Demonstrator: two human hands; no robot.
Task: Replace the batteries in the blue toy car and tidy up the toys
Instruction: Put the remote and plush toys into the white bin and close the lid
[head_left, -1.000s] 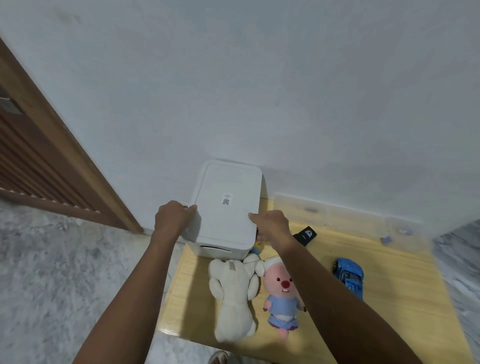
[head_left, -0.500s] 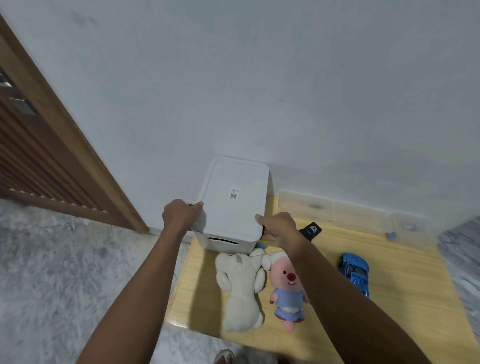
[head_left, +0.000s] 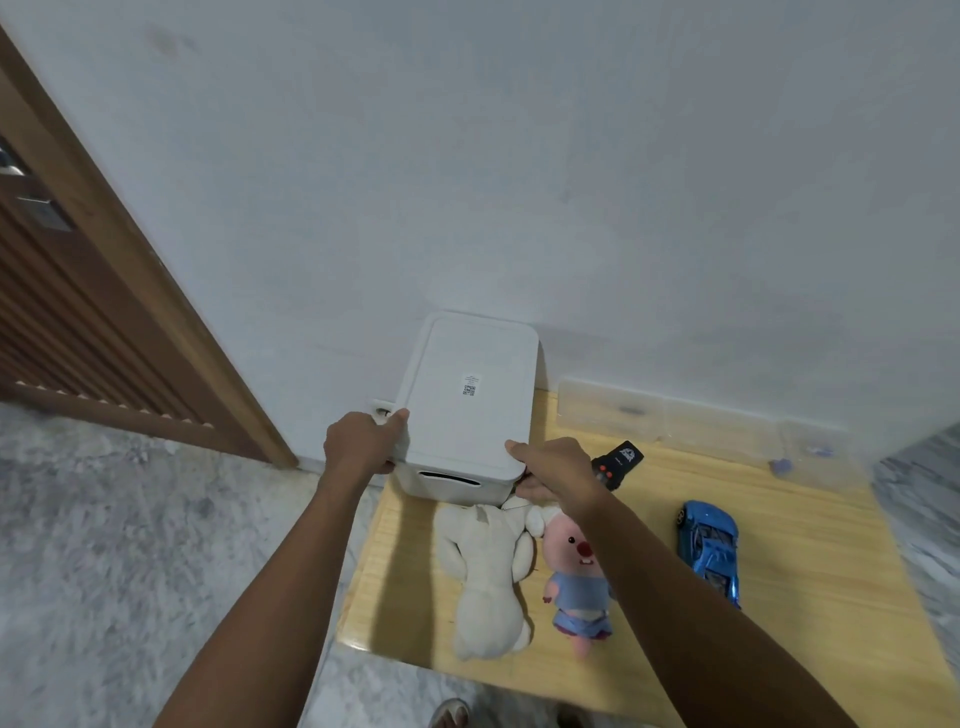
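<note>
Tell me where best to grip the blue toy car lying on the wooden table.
Probably across the blue toy car's two long sides at mid-body, coming down from above: it lies lengthwise, apart from the plush toys, with bare table on both flanks leaving room for fingers.

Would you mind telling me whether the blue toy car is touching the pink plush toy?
Apart. The head view shows bare wooden table between the blue toy car and the pink plush toy.

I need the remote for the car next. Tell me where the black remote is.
In the head view, the black remote lies on the wooden table, just right of the right hand and up-left of the blue toy car.
</note>
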